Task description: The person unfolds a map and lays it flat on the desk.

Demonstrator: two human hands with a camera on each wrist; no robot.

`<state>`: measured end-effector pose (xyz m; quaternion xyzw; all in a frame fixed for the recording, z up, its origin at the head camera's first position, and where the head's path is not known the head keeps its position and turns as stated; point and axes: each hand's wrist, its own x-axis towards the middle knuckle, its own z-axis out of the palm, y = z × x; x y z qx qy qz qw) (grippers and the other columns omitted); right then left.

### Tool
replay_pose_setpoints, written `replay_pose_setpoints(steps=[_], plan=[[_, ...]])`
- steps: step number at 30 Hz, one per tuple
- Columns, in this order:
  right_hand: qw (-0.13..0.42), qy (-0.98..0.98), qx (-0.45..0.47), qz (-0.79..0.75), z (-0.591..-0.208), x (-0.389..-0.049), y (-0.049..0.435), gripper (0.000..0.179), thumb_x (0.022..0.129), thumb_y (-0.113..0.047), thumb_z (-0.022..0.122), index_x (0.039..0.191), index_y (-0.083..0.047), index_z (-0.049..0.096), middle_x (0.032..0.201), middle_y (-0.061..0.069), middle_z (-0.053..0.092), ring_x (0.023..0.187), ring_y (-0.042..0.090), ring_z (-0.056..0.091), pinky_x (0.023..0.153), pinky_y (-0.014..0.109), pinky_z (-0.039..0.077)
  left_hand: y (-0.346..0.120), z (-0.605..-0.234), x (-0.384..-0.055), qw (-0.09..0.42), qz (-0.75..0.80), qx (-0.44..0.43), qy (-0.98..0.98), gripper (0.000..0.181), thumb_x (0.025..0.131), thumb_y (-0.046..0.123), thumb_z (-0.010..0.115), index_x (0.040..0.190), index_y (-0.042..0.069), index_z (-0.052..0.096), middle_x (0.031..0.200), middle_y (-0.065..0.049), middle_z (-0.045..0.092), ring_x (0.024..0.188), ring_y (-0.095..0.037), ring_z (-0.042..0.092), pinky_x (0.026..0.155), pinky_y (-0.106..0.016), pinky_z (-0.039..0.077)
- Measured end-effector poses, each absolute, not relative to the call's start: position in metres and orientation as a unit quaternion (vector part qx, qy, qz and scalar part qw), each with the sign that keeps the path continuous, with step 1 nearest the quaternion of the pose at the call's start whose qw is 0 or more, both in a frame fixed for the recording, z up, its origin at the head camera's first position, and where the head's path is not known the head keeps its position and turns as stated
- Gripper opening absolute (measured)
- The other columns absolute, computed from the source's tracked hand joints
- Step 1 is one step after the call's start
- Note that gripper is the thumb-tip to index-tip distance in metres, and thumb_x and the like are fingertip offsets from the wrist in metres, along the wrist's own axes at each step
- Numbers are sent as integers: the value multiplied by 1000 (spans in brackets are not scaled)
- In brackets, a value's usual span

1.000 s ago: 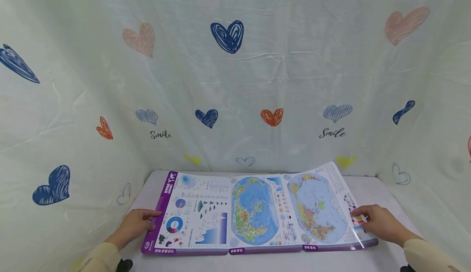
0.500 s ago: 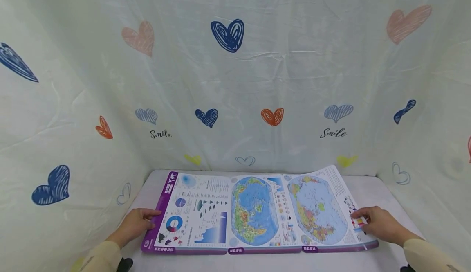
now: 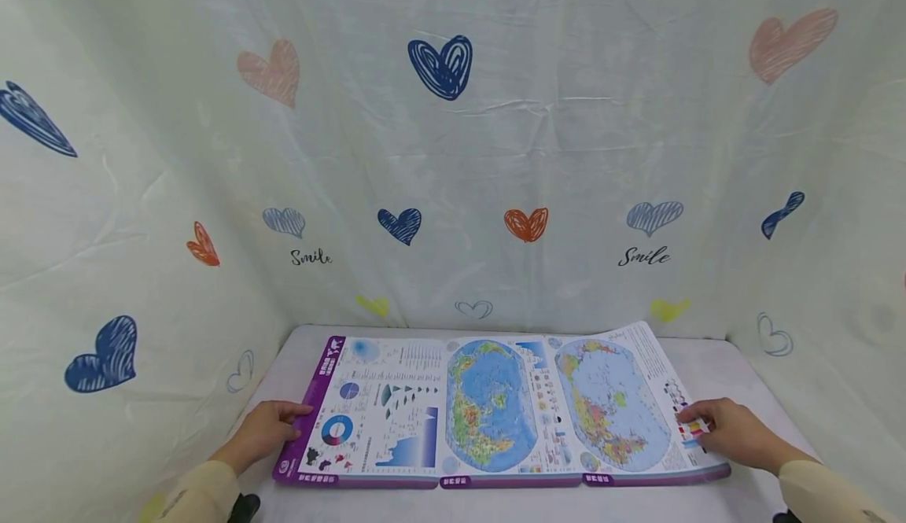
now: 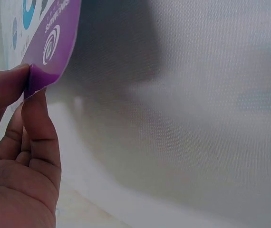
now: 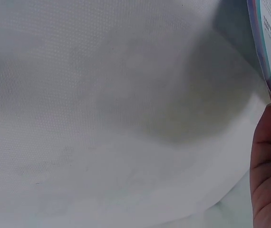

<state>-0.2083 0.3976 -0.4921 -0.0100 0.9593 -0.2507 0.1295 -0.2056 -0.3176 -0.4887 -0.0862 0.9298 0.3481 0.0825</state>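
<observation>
A long folding world map [image 3: 488,405] lies spread across the white table, its printed side up and its panels marked by fold lines. Purple bands run along its left and near edges. At the left end my left hand [image 3: 262,431] pinches the purple edge [image 4: 54,52] between thumb and fingers; the left wrist view shows that corner raised over the table. My right hand [image 3: 739,432] pinches the opposite end, thumb on top, and the map's edge [image 5: 266,52] shows between the fingers in the right wrist view. The far right corner curls upward.
The table [image 3: 510,503] has a pale cloth-like surface. A pale curtain [image 3: 467,153] with printed hearts and the word "Smile" encloses it at the back and both sides. Dark objects [image 3: 244,507] show beside the sleeves at the bottom edge.
The raised far right corner of the map has sunk a little, and the glare on its right end is gone. Both hands keep their hold in nearly the same places.
</observation>
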Motion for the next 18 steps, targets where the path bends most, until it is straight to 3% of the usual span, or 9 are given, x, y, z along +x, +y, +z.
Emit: replay_pose_setpoints(steps=[4, 10, 13, 18], plan=[[127, 959, -9, -252, -493, -208, 401, 30, 75, -2, 74, 106, -4, 72, 109, 17, 65, 88, 24, 57, 79, 46, 52, -319, -490, -203, 82, 338, -82, 934, 30, 82, -5, 70, 112, -3, 71, 102, -15, 69, 93, -27, 64, 82, -46, 55], [125, 963, -19, -239, -490, -206, 410, 34, 82, -9, 72, 113, 4, 67, 107, 22, 65, 90, 32, 63, 80, 55, 53, -322, -487, -204, 61, 301, -82, 948, 31, 86, 9, 72, 113, -6, 69, 97, -11, 68, 91, -28, 62, 79, -46, 56], [128, 967, -13, -222, -484, -206, 413, 48, 86, -19, 74, 122, 8, 60, 112, 28, 62, 96, 42, 61, 81, 58, 52, -319, -479, -206, 49, 293, -69, 952, 44, 90, 21, 71, 123, -7, 63, 110, -23, 65, 100, -38, 61, 82, -51, 55], [110, 975, -33, -192, -470, -210, 409, 73, 87, -38, 74, 134, 12, 49, 127, 39, 51, 111, 59, 50, 85, 66, 48, -304, -461, -210, 66, 287, -43, 955, 77, 93, 49, 65, 144, -5, 46, 139, -35, 46, 122, -53, 48, 89, -60, 50]])
